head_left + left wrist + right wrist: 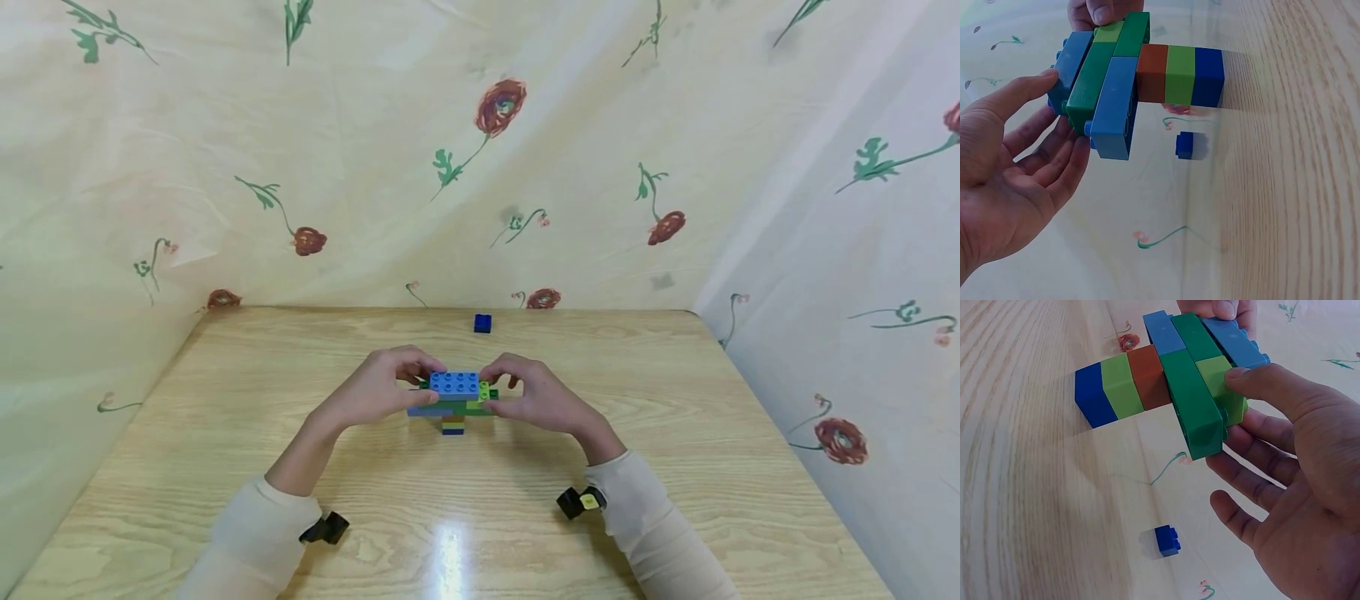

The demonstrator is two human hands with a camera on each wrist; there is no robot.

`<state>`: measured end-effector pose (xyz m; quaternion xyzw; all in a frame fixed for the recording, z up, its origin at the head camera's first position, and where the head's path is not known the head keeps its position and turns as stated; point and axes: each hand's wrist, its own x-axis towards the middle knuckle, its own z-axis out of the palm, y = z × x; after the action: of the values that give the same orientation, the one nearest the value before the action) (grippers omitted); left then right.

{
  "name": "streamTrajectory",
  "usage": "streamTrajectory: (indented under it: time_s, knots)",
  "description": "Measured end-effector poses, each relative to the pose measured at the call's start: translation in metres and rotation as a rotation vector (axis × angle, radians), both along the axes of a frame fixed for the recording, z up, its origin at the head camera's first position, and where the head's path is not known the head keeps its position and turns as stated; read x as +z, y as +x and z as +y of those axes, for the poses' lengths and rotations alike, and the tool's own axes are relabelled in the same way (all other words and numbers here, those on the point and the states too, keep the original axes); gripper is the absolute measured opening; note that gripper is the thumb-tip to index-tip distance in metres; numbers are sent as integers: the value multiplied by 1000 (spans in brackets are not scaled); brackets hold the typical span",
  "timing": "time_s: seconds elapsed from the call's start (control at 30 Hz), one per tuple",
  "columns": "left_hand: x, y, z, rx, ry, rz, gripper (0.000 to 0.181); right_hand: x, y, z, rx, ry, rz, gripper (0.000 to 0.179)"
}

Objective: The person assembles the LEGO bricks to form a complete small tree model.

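A toy-brick structure stands on the table between both hands. Its narrow column has a dark blue brick (1209, 77) at the bottom, a lime brick (1180, 75), then an orange-brown one (1151, 73). Above it a light blue brick (1115, 94) and a green brick (1192, 394) lie end to end; another green brick (1090, 84) and a small lime brick (1229, 390) form the layer over them. My left hand (378, 387) pinches the light blue eight-stud brick (454, 387) on top. With its thumb on the small lime brick, my right hand (542, 398) grips the right end.
A small dark blue brick (482, 323) lies alone near the table's back edge, beyond the structure. The wooden table (450, 492) meets a flower-patterned cloth (375, 167) behind. Dark wrist cameras (326, 528) jut from both sleeves.
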<state>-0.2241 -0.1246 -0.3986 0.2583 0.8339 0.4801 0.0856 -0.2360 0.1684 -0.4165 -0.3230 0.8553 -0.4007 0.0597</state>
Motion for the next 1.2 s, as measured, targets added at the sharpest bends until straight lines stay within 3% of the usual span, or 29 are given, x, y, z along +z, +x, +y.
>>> streamTrajectory:
  time_s: [0.4,0.7,1.2]
  knots:
    - [4,-3,5,-15,-15,4,31,8,4,-5,-2,-71,119,32]
    - [-2,-2,2,-15,16,-10,29,7,7,-13,-44,-76,116,25]
    - [-2,-2,-1,-2,26,-45,30,7,6,-15,-38,-93,115,24]
